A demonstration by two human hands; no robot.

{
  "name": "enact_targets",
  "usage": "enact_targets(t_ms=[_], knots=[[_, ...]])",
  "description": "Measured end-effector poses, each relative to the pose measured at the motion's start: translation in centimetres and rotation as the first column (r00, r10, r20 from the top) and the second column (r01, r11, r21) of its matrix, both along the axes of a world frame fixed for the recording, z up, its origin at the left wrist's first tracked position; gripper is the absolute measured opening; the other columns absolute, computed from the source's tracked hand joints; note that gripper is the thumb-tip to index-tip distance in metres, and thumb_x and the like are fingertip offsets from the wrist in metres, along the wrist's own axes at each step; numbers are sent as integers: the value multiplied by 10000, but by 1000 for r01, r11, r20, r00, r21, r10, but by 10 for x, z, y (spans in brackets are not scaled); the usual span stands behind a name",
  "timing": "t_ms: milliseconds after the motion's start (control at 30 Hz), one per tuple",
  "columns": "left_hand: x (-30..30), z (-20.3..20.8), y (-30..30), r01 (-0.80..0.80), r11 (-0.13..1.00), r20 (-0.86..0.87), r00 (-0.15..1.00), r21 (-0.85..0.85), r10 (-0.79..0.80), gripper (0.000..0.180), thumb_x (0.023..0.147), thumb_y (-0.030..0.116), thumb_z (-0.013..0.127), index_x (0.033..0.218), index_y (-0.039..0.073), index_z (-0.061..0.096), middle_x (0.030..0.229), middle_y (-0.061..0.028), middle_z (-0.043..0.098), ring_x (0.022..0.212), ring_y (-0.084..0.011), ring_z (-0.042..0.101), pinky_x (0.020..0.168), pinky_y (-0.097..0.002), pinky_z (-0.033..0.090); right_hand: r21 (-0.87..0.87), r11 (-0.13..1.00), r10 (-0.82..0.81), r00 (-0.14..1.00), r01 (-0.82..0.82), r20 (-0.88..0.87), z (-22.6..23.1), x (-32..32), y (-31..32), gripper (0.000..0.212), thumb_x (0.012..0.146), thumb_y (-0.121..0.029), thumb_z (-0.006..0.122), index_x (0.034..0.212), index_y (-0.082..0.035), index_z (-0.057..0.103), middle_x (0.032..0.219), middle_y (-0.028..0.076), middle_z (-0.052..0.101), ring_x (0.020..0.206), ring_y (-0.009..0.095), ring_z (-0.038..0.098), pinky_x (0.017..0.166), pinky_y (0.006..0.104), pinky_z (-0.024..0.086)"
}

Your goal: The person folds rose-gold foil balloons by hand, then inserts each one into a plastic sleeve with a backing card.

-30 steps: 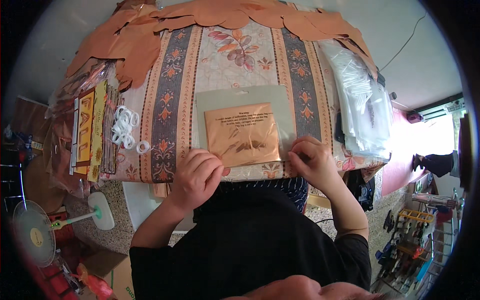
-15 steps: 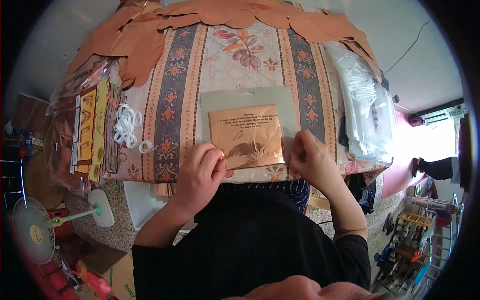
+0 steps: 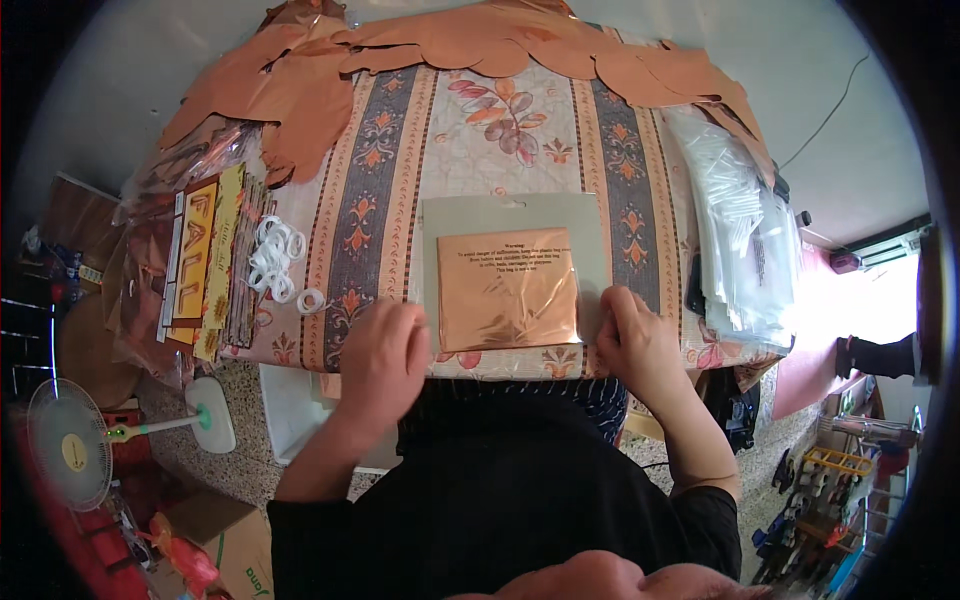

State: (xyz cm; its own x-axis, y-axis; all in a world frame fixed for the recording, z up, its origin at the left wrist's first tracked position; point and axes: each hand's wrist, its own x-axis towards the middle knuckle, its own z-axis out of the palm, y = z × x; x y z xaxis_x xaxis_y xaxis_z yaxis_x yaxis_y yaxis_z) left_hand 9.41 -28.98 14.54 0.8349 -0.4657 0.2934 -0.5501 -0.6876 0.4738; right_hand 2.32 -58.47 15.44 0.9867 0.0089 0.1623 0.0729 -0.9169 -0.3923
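Note:
A clear plastic bag (image 3: 510, 214) with a grey-green backing card lies flat near the table's front edge. Inside it shows a folded copper-coloured shiny sheet (image 3: 508, 300), square in shape, under dark print. My left hand (image 3: 385, 350) is closed at the bag's lower left edge, its fingertips turned inward and partly hidden. At the lower right edge, my right hand (image 3: 637, 338) pinches the bag between thumb and curled fingers.
Left of the bag are white rings (image 3: 275, 258) and a stack of printed cards (image 3: 205, 260). Clear plastic bags (image 3: 745, 240) lie at the right. Brown scalloped sheets (image 3: 500, 45) line the far edge. A fan (image 3: 72, 450) stands lower left.
My left hand has moved left, off the copper sheet's lower corner to the bag's edge. My right hand stays at the right edge. The whole view has shifted slightly.

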Motion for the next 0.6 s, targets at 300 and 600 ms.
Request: enact_targets(t_ms=[300, 600], knots=[[121, 9, -85, 249, 968, 150, 958, -5, -246, 174, 841, 112, 634, 976, 16, 580, 1023, -157, 599, 980, -352, 581, 835, -444, 471, -13, 1000, 5, 999, -5, 41, -5, 1, -1, 198, 787, -10, 575, 973, -59, 529, 833, 151, 633, 655, 363, 635, 558, 439, 519], [152, 23, -91, 294, 953, -466, 855, 77, -227, 210, 870, 162, 660, 992, 10, 582, 793, -69, 619, 776, -198, 616, 718, -323, 481, 28, 999, 26, 998, -28, 63, -6, 0, -4, 275, 795, 9, 563, 1058, -51, 508, 794, 166, 629, 651, 362, 640, 565, 442, 518]])
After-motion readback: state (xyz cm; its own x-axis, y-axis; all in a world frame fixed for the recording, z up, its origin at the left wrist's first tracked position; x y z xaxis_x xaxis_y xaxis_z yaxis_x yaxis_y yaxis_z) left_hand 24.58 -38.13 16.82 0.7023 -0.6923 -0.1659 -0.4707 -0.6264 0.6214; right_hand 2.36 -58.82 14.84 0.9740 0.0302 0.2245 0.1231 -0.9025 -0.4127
